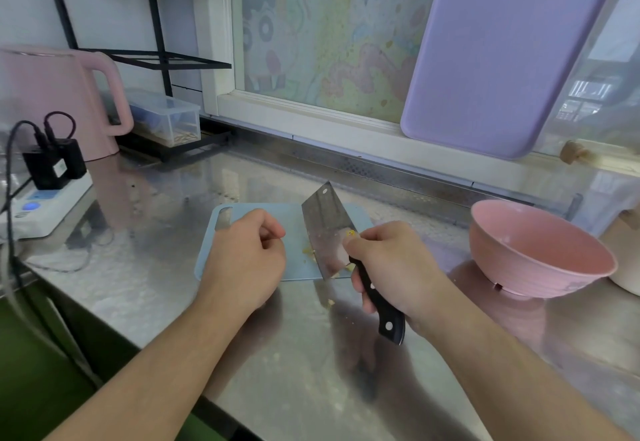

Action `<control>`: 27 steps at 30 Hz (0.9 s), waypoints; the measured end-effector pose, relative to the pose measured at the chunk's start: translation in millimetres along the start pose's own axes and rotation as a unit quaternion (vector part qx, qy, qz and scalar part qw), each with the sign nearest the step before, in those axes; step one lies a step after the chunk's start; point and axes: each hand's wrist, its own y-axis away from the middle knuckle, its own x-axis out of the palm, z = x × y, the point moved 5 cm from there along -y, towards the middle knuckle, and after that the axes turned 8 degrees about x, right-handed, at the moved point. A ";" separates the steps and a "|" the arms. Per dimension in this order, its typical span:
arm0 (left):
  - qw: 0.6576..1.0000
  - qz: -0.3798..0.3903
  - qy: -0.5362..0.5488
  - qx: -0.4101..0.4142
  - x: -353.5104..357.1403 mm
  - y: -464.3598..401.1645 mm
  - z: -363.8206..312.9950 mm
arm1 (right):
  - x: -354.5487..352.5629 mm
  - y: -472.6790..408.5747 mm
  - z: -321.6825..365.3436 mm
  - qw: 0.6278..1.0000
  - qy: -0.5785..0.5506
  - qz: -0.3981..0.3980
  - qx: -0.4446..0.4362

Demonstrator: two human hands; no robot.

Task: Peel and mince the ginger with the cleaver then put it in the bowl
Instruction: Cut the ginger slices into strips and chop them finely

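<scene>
Right hand (391, 264) grips the cleaver (327, 232) over minced ginger (309, 252) on the cutting board (294, 267); left hand (249, 253), fingers curled and holding nothing, rests just left of it.

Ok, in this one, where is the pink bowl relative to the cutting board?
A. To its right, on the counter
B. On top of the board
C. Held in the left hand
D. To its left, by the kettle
A: the pink bowl sits on the steel counter, right of the blue cutting board.

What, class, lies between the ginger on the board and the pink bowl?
Only the cleaver and the right hand gripping it sit between the ginger and the bowl. Beyond them, bare steel counter runs to the bowl.
</scene>
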 end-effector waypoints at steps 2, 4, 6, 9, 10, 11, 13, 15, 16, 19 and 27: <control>1.000 0.008 0.010 0.007 0.4 0.3 -1.7 | 3.7 0.2 -1.3 1.000 -0.004 0.019 0.000; 1.000 0.016 0.005 0.012 0.4 0.7 -3.8 | 7.3 -0.4 -3.0 1.000 -0.004 0.030 -0.004; 1.000 0.020 -0.003 0.021 0.5 0.8 -5.0 | 8.6 -1.9 -4.6 1.000 -0.002 0.031 -0.004; 0.999 0.026 0.005 0.028 1.2 0.5 -5.0 | 8.0 -3.8 -6.4 1.000 0.002 0.029 0.000; 0.999 0.030 0.005 0.030 1.9 0.2 -4.5 | 7.4 -4.9 -7.4 1.000 0.003 0.028 0.003; 0.999 0.032 0.008 0.033 2.5 0.3 -4.1 | 6.5 -5.7 -7.8 1.000 0.005 0.025 0.004; 0.998 0.034 0.031 0.047 3.9 0.4 -3.9 | 4.2 -7.7 -8.1 1.000 0.000 0.018 0.000; 0.993 0.049 0.069 0.079 6.1 1.4 -6.3 | 1.3 -9.2 -8.0 0.999 -0.036 0.013 -0.003; 0.990 0.061 0.079 0.104 7.3 2.4 -8.6 | -0.6 -10.1 -7.7 0.998 -0.057 0.009 -0.004; 0.977 0.095 0.077 0.178 11.8 6.8 -13.7 | -5.5 -12.3 -7.0 0.994 -0.110 -0.002 -0.011; 0.962 0.082 -0.076 0.249 25.4 6.7 -36.8 | -11.9 -18.4 -9.3 0.985 -0.169 -0.013 -0.014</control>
